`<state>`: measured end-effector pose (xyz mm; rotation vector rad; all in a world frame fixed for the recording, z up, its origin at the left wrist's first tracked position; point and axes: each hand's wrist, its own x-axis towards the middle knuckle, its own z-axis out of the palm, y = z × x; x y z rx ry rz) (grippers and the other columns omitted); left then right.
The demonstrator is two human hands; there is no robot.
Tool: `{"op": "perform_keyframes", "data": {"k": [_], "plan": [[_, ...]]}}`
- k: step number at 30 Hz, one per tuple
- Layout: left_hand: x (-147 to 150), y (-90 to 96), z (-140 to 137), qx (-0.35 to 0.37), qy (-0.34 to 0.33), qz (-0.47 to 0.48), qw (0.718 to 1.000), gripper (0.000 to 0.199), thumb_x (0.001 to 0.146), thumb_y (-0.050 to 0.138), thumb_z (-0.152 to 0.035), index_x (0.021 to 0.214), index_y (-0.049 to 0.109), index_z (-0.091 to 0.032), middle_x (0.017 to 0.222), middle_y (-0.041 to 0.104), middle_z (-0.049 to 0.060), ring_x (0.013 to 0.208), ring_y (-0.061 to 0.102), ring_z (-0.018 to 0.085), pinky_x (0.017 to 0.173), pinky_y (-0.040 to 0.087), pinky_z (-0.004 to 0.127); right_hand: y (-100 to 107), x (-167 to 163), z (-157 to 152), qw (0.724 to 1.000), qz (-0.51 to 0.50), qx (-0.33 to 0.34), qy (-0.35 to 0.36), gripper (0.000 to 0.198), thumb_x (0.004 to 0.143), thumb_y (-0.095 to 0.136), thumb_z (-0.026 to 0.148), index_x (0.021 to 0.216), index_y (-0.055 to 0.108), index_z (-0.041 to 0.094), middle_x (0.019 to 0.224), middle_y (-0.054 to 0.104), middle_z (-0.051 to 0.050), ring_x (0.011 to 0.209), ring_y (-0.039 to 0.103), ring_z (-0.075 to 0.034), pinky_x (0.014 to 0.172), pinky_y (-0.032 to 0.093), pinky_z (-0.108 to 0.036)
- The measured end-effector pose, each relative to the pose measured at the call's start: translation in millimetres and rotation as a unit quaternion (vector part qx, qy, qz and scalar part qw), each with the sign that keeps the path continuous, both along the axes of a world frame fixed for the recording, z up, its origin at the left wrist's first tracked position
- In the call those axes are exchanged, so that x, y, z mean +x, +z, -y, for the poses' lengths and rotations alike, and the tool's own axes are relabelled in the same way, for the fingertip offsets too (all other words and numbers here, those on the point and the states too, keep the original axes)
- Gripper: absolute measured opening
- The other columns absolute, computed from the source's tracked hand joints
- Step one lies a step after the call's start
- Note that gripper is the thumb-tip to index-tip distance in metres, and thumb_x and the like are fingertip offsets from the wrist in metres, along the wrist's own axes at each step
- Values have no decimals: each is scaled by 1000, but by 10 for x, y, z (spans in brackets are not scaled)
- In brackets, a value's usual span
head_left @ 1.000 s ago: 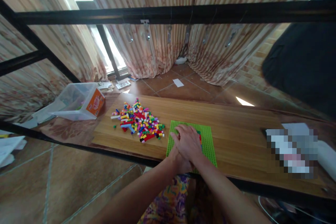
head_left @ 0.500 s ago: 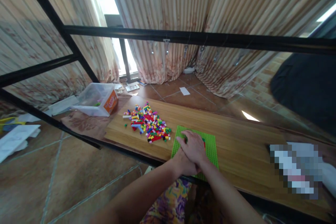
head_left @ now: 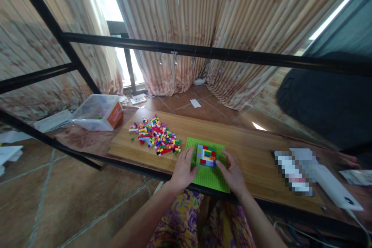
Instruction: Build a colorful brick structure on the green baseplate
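Observation:
A green studded baseplate (head_left: 207,180) lies at the front edge of the wooden board. On it sits a low, roughly square block of toy bricks (head_left: 207,155) in red, blue, yellow, white and green. My left hand (head_left: 183,168) rests at the plate's left side, fingers apart, holding nothing. On the opposite side my right hand (head_left: 231,172) is open too, its thumb close to the block's right corner; I cannot tell whether it touches. A heap of loose toy bricks (head_left: 158,133) is spread left of the plate.
A clear plastic box (head_left: 97,118) with an orange label stands beyond the board's left end. A black metal rail (head_left: 186,49) crosses ahead. To the right, on the wooden board (head_left: 255,162), lies a blurred-out item (head_left: 293,174), with a white device (head_left: 334,188) beside it.
My hands were stacked over the plate, covering the brick block. They have parted to the plate's two sides, and the block now shows. The camera view has shifted slightly right.

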<state>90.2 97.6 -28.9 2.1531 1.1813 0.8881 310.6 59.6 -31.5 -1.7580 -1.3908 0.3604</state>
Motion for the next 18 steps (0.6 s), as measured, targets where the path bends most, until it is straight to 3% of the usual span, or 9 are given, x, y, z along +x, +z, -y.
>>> {"op": "perform_keyframes", "data": {"k": [5, 11, 18], "plan": [[-54, 0, 46, -4, -14, -16, 1000, 67, 81, 57, -19, 143, 32, -19, 138, 48, 13, 130, 42, 27, 109, 38, 51, 54, -204, -88, 988, 117, -45, 89, 67, 79, 58, 55, 136, 47, 22, 144, 44, -12, 132, 38, -30, 108, 31, -51], [-60, 53, 54, 17, -43, -50, 998, 59, 86, 52, -21, 142, 35, -20, 140, 47, 11, 131, 40, 27, 111, 35, 51, 4, -293, -214, 990, 116, -57, 65, 47, 91, 41, 46, 130, 53, 24, 137, 52, -9, 127, 44, -26, 106, 31, -50], [-51, 56, 75, 27, -38, -91, 995, 53, 86, 51, -21, 139, 41, -22, 141, 46, 10, 132, 39, 27, 111, 35, 50, -2, -302, -201, 993, 91, -51, 48, 43, 88, 42, 37, 127, 55, 24, 131, 57, -7, 123, 48, -24, 104, 31, -45]]}}
